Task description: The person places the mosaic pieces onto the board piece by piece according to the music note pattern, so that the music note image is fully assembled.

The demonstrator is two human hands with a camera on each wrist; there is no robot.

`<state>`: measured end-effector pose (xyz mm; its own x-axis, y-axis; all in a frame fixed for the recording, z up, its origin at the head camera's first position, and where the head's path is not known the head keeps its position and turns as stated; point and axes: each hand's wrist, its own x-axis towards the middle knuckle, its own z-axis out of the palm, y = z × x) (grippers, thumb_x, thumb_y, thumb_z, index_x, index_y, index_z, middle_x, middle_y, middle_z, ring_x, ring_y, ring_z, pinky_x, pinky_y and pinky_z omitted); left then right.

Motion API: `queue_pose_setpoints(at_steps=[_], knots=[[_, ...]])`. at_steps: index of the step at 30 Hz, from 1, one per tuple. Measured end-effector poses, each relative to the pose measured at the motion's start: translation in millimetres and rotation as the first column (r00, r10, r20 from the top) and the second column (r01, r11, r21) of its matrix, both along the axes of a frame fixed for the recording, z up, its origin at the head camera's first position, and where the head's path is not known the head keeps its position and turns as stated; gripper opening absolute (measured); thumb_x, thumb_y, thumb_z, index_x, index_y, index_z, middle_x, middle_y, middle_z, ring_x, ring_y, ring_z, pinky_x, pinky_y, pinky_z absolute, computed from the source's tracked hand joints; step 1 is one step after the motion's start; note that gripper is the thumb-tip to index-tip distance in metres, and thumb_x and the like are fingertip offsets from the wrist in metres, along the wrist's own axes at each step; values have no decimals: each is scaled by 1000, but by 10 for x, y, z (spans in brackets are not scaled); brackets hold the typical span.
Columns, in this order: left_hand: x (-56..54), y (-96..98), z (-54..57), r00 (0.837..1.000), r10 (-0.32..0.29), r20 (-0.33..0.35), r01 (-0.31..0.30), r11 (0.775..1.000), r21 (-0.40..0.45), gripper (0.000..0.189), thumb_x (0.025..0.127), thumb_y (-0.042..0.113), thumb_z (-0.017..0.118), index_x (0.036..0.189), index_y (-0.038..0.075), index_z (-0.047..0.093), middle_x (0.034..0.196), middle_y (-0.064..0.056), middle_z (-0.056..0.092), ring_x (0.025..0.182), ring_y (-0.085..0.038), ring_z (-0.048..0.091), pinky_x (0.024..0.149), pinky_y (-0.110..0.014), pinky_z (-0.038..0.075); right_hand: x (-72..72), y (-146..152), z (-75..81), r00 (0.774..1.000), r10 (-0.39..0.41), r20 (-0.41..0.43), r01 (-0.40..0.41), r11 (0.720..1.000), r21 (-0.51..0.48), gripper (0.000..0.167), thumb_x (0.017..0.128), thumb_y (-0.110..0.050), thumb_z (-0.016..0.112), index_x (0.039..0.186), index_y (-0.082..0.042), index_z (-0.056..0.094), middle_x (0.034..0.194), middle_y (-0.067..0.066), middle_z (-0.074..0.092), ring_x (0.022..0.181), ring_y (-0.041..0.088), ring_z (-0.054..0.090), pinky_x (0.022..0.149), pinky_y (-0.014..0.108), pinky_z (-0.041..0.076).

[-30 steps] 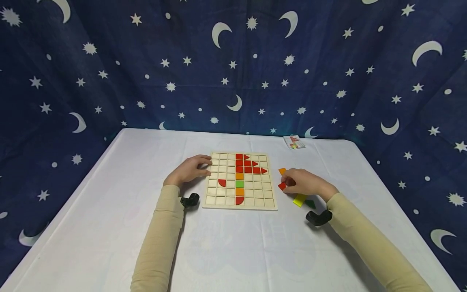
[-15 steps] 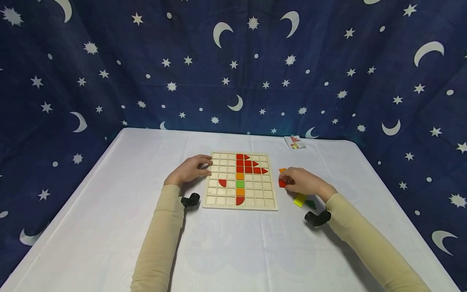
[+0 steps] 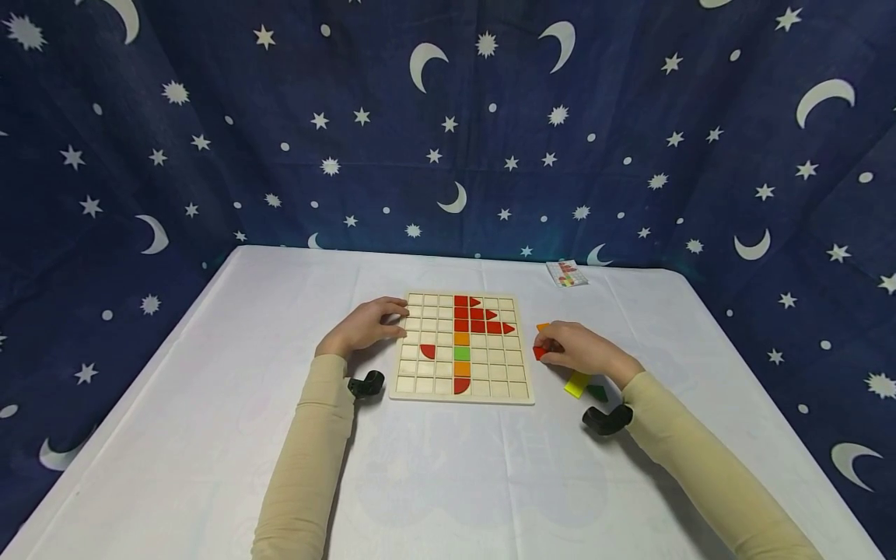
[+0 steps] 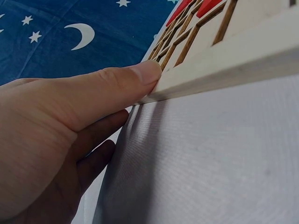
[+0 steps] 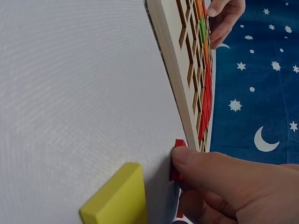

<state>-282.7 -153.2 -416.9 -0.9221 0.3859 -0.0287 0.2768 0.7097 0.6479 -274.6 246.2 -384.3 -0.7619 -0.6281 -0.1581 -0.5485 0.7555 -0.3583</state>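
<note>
A square wooden grid board [image 3: 490, 376] lies on the table with red, orange and green pieces set in its cells. My left hand [image 3: 362, 325] is at the board's left side, and its thumb [image 4: 117, 86] touches the edge in the left wrist view. Right of the board, my right hand [image 3: 581, 347] pinches a small red piece [image 5: 178, 161] between thumb and fingers, low over the cloth; its full outline is hidden. Close to that hand lie an orange piece [image 3: 542, 327], a yellow piece [image 3: 577, 384] and a dark green piece [image 3: 597, 392].
A small printed card [image 3: 567, 274] with a coloured pattern lies at the back right of the white-covered table [image 3: 448, 482]. Behind the table hangs a dark blue cloth [image 3: 364, 101] with stars and moons. Each wrist wears a black camera mount [image 3: 607, 420].
My right hand has shifted slightly to the left, and the red piece has turned in its fingers. The left hand and the board stay in place.
</note>
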Motion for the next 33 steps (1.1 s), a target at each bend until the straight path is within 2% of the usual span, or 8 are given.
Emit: queue_pose_setpoints(at_steps=[8,13,19,26,33], knots=[[14,2,7,1000,-1,5,1,1000,-6,46,90,21,72,131,3,61,148,-12,46,141,-31,34,117,-45,27,-12,-29,9,999,17,-28,-17,1000,8,16,90,-15,71,103,-6,67,90,1,57,79,17,50,78,35,51],[15,6,7,1000,-1,6,1,1000,-10,47,90,22,72,131,3,61,148,-12,45,141,-31,34,117,-45,26,-15,-142,89,998,32,-57,-34,999,-42,20,90,-15,71,106,-4,67,92,1,59,81,16,52,77,34,52],[24,6,34,1000,-9,3,9,1000,-11,47,90,21,72,132,1,60,148,-12,45,141,-31,33,117,-45,26,42,-548,174,996,76,-51,-80,994,-80,22,92,-16,69,110,-3,66,98,4,62,84,17,54,78,32,51],[13,1,42,1000,-11,8,11,1000,-8,47,90,21,72,131,1,60,148,-12,45,142,-31,33,117,-45,26,106,-1053,95,981,167,-103,-173,983,-56,22,93,-20,69,108,-4,66,97,2,62,84,15,54,81,31,51],[21,-5,48,1000,-13,5,13,1000,-6,46,90,20,71,131,1,60,148,-13,45,141,-32,33,117,-46,26,119,-1335,27,981,167,-99,-172,984,-39,19,93,-21,69,105,-7,66,94,0,60,84,13,54,80,29,50]])
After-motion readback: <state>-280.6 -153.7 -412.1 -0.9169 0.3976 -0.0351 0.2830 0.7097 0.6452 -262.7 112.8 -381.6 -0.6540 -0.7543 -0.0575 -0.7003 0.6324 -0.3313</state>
